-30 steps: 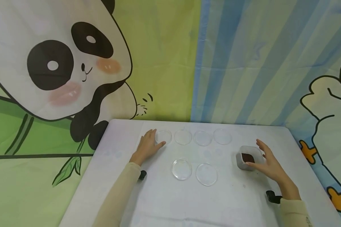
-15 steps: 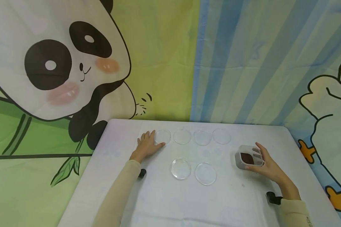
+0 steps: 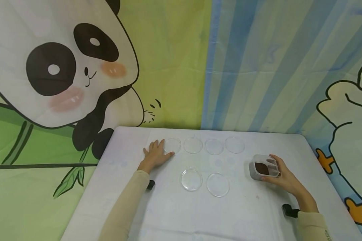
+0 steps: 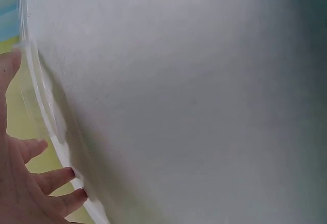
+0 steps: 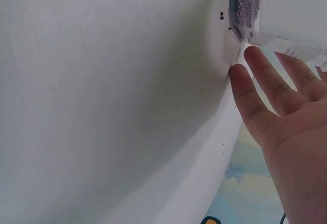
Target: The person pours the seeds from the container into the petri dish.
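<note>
Right hand (image 3: 285,177) is clamped on the box (image 3: 254,171): the thumb lies along its near side, and the other fingers reach round its right and far side, partly seen through the clear wall. The box stands upright toward the right of the table (image 3: 175,214), mouth facing up, with dark brown contents (image 3: 261,168) showing toward its left; which of its sides is longer cannot be told. Left hand (image 3: 155,155) has its fingers spread apart, thumb and forefinger at the edge of the leftmost dish (image 3: 172,146) in the back row. That dish lies flat and is round, so it points no particular way. Three more clear dishes (image 3: 193,145) continue the row to the right, and two front dishes (image 3: 191,179) lie nearer the person, side by side and slightly apart. Small marks resembling lettering run along the right cuff (image 3: 313,224), too small to read. Behind the table hangs a cloth (image 3: 172,60) printed with a large panda (image 3: 108,110).
</note>
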A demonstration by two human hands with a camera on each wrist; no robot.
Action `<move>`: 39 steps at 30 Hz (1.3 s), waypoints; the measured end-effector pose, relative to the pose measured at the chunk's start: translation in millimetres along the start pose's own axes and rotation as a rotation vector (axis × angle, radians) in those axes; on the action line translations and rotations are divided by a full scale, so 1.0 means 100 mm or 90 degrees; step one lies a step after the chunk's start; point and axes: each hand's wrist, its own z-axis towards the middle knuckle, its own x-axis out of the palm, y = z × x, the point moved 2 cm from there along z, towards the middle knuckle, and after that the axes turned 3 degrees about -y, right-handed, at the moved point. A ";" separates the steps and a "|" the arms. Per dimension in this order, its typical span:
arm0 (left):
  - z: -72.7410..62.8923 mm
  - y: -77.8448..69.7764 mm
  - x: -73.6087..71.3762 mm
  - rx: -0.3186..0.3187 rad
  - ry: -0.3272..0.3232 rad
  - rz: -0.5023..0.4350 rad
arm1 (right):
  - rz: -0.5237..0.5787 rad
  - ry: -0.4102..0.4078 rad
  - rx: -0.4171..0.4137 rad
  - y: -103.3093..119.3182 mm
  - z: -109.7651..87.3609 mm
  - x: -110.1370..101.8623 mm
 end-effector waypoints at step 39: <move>-0.03 0.00 0.01 -0.006 0.000 -0.011 | 0.037 -0.093 -0.126 0.88 0.53 0.68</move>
